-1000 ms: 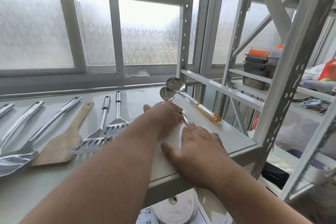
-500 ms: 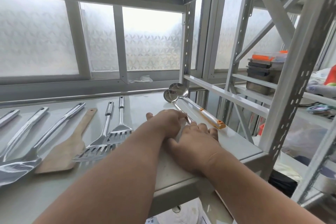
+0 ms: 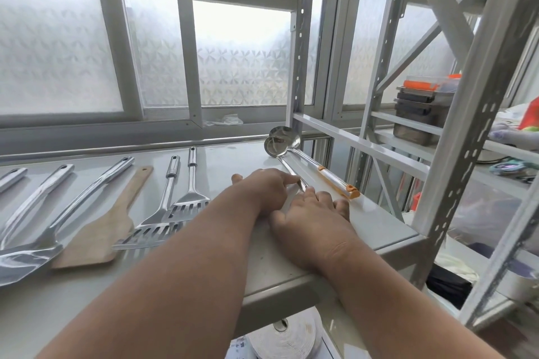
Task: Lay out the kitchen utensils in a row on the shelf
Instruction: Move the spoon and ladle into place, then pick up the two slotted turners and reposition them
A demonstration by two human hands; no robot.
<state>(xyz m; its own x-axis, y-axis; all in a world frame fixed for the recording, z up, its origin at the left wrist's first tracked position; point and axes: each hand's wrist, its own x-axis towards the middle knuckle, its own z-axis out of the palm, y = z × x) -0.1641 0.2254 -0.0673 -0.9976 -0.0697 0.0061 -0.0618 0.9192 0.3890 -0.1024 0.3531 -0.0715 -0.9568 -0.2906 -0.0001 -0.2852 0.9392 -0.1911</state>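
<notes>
1. Both hands met at the near end of the plain steel ladle (image 3: 284, 159) on the shelf (image 3: 379, 224); the left hand (image 3: 264, 188) pinched its handle, while the right hand (image 3: 312, 213) lay flat, fingers spread, beside it.
2. The ladle ran away from the hands, bowl far and slightly left, handle toward them.
3. The orange-handled ladle (image 3: 320, 170) lay just right, nearly parallel, the bowls overlapping.
</notes>
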